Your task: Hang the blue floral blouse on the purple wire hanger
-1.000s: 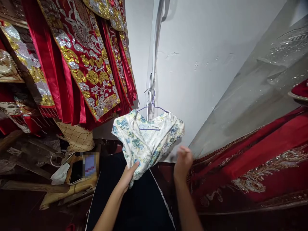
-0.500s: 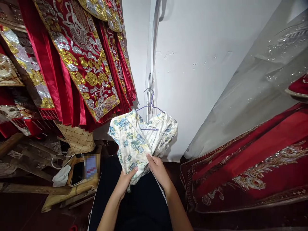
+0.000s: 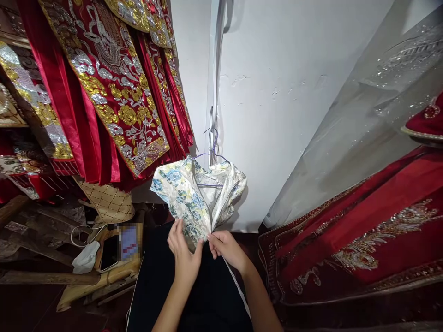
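A cream garment with blue and green flowers (image 3: 194,196) hangs on a thin purple wire hanger (image 3: 212,154) against the white wall. My left hand (image 3: 184,256) holds the garment's lower edge from below, fingers spread around the cloth. My right hand (image 3: 226,246) pinches the same lower edge just to the right, fingers closed on the fabric. Both hands meet under the bunched cloth, above a black garment with a white stripe (image 3: 194,295).
Red robes with gold and silver embroidery (image 3: 114,87) hang at the upper left. More red embroidered cloth (image 3: 363,240) and a sheer sequinned fabric (image 3: 374,110) lie at the right. A wooden stool (image 3: 104,267) with a phone and a white cloth stands at the lower left.
My right hand came in from the right and took hold of the floral garment's lower edge. Both hands then slid down to the hem, drawing the cloth together.
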The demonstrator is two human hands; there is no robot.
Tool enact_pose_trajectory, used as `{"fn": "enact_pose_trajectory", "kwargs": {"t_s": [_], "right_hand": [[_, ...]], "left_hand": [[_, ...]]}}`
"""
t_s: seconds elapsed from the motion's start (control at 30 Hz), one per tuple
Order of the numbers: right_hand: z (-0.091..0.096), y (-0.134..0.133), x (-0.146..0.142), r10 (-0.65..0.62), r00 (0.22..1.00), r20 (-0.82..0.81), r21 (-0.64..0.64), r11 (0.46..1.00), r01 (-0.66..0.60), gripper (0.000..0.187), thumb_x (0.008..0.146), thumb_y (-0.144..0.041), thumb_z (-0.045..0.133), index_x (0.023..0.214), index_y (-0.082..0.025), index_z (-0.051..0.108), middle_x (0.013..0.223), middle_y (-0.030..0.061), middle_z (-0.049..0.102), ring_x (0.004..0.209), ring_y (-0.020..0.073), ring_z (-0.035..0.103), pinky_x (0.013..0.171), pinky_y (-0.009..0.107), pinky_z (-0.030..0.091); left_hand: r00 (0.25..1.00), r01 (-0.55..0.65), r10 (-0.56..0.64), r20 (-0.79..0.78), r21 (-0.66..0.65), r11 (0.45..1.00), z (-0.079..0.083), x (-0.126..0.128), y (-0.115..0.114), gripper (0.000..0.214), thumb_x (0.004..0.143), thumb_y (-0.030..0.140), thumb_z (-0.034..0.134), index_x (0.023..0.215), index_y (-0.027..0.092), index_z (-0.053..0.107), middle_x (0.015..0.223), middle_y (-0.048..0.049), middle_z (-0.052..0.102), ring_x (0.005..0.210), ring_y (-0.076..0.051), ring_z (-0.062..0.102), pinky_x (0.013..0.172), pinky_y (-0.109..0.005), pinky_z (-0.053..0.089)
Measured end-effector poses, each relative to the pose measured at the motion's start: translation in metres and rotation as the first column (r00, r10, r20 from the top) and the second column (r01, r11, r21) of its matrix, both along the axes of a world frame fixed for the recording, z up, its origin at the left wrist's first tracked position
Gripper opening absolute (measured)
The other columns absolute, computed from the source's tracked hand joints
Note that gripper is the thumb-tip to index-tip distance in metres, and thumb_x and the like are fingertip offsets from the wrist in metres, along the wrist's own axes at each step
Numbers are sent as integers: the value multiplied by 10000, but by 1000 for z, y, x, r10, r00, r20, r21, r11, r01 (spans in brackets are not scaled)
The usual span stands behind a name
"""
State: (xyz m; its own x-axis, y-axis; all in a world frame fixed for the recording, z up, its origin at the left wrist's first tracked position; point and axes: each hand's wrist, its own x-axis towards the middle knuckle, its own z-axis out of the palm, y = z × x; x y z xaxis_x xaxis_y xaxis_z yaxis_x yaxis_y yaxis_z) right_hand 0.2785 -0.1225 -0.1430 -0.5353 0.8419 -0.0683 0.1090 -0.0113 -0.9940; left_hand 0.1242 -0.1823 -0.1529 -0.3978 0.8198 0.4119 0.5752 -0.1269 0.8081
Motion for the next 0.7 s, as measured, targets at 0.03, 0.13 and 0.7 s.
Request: {"fn": "enact_pose_trajectory", "kwargs": {"t_s": [0.03,0.13,0.7], "right_hand": [[3,-1,-1,13,1000,-15,-6,1000,-13,499,923,-576,518,632,-177,589,474,-1,572,432,108,465,484,240,299],[16,-4,-1,36,997,-62,-36,999,-38,428,901,-526,557,684,-166,636,508,14,617,449,118,508,474,237,296],[136,105,3,-366,924,-112,45,927,372,222,722,-300,601,584,-132,650,449,52,608,329,56,362,355,198,223]], "left_hand": [[995,95,-95,-16,-5,995,5,4,3,575,898,377,615,1428,233,444,1460,-159,446,1383,-346,365,1157,-505,261],[933,358,-355,53,-51,932,14,11,12,271,957,326,508,1183,228,618,1153,-118,637,1112,-281,573,968,-391,433],[923,382,-373,91,-124,916,-7,10,25,301,943,345,492,689,192,545,660,-17,496,644,-167,486,614,-258,338]]}}
